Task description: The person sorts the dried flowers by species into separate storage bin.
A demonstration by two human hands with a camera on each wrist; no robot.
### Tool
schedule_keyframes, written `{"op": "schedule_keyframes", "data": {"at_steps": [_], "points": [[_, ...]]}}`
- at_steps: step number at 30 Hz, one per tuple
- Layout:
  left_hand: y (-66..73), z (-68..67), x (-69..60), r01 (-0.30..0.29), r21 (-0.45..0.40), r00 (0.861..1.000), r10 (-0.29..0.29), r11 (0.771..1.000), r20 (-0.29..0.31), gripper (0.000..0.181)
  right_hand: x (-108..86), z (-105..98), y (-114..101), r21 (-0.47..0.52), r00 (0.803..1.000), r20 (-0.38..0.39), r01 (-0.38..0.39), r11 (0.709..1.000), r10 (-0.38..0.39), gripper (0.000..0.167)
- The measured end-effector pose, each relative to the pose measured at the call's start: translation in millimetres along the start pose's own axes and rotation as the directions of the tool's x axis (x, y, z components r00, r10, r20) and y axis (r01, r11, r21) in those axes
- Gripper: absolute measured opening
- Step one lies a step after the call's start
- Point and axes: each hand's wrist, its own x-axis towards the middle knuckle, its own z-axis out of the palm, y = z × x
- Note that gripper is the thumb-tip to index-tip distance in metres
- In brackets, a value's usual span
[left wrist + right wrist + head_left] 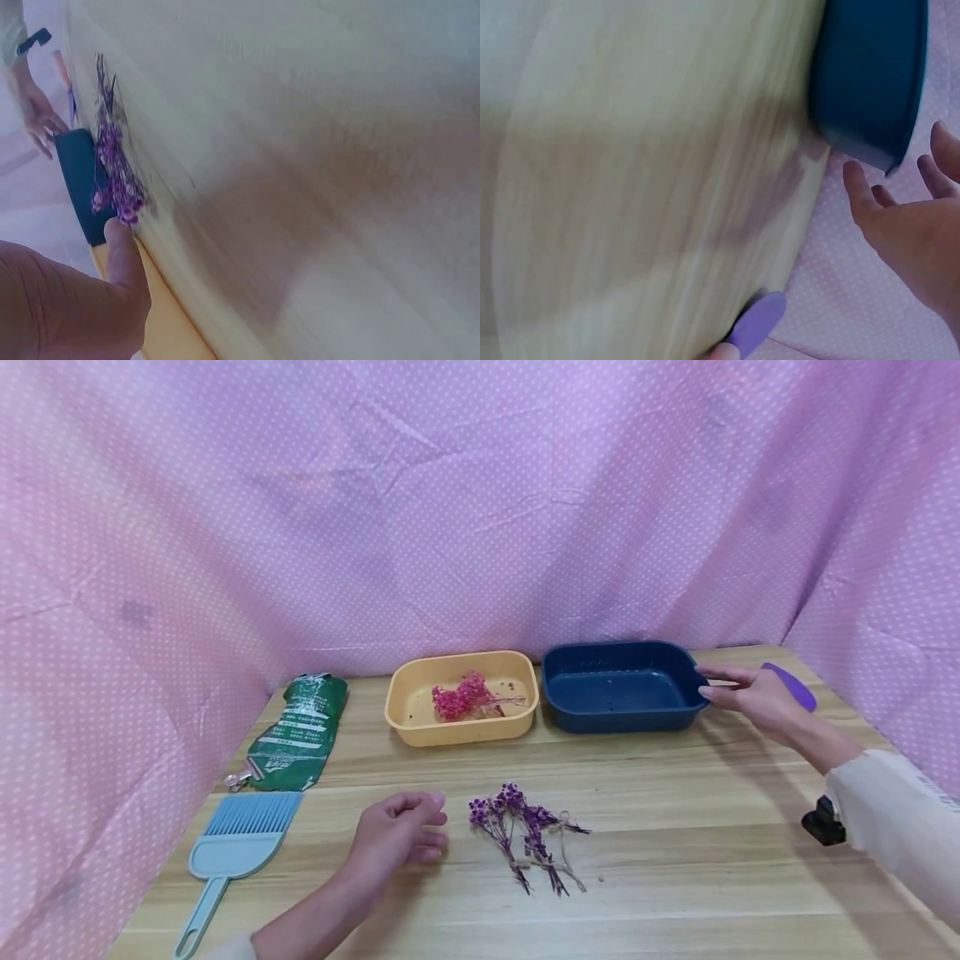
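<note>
While I watch from far, I see the right hand (765, 700) with fingers loosely extended at the right rim of the blue tray (622, 722); whether they touch it, I cannot tell. The left hand (393, 837) is relaxed, half wide, near the left side of the purple flowers (534, 842), which lie on the near middle of the worktop (690, 852). Bare wood gives me room between these flowers and the yellow tray (468, 733), and more at right. Along the left edge lies a brush (234, 853).
</note>
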Motion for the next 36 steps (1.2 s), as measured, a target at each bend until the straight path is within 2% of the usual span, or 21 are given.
{"op": "schedule_keyframes", "data": {"at_steps": [7, 13, 16, 20, 22, 24, 26, 28, 29, 31, 33, 35, 36], "points": [[-4.1, 6.2, -6.7, 0.010, -0.008, 0.997, -0.010, 1.000, 0.075, 0.054, 0.1, 13.6, 3.3, -0.008, 0.999, -0.036, -0.025, 1.000, 0.025, 0.055], [-7.3, 9.5, -11.0, 0.005, -0.020, 0.990, -0.003, 1.000, 0.138, 0.058, -2.8, 17.5, 3.7, 0.068, 0.998, -0.049, -0.036, 0.997, 0.039, 0.051], [-9.0, 12.9, -12.1, 0.031, -0.034, 0.981, -0.024, 0.999, 0.191, 0.060, -3.0, 17.1, 4.7, 0.078, 0.998, -0.044, -0.038, 0.996, 0.042, 0.051], [-12.0, 22.9, -10.9, 0.074, -0.054, 0.959, -0.056, 0.996, 0.279, 0.065, -2.2, 16.3, 5.7, 0.070, 0.998, -0.035, -0.042, 0.997, 0.045, 0.055], [-14.4, 30.1, -8.8, 0.081, -0.038, 0.951, -0.065, 0.996, 0.301, 0.063, -1.9, 15.9, 5.6, 0.064, 0.998, -0.032, -0.045, 0.997, 0.047, 0.057], [-17.7, 37.7, -5.7, 0.048, 0.019, 0.958, -0.052, 0.999, 0.282, 0.058, -1.7, 15.5, 5.0, 0.061, 0.999, -0.027, -0.045, 0.997, 0.046, 0.057], [-21.1, 44.0, -2.1, -0.009, 0.119, 0.970, -0.020, 0.993, 0.242, 0.051, -1.7, 15.6, 4.4, 0.049, 0.999, -0.021, -0.043, 0.998, 0.044, 0.057], [-23.9, 49.0, 2.0, -0.085, 0.240, 0.979, 0.036, 0.967, 0.201, 0.045, -2.0, 15.6, 3.8, 0.042, 0.999, -0.018, -0.041, 0.998, 0.042, 0.057], [-25.2, 50.9, 4.3, -0.128, 0.304, 0.979, 0.072, 0.944, 0.190, 0.044, -2.1, 15.6, 3.7, 0.036, 0.999, -0.018, -0.038, 0.999, 0.039, 0.057], [-26.9, 54.0, 8.3, -0.208, 0.414, 0.973, 0.146, 0.886, 0.177, 0.043, -2.2, 15.4, 3.3, 0.027, 0.999, -0.018, -0.036, 0.999, 0.037, 0.058], [-27.8, 56.4, 11.7, -0.272, 0.517, 0.962, 0.220, 0.812, 0.162, 0.043, -2.2, 15.0, 2.9, 0.027, 0.999, -0.019, -0.037, 0.999, 0.037, 0.059], [-28.7, 58.2, 14.4, -0.308, 0.594, 0.950, 0.279, 0.743, 0.144, 0.041, -1.5, 14.4, 2.5, 0.028, 0.999, -0.017, -0.038, 0.999, 0.038, 0.059], [-28.5, 58.8, 15.0, -0.315, 0.621, 0.945, 0.300, 0.718, 0.133, 0.040, -1.1, 14.1, 2.2, 0.025, 0.999, -0.016, -0.039, 0.999, 0.039, 0.059]]}}
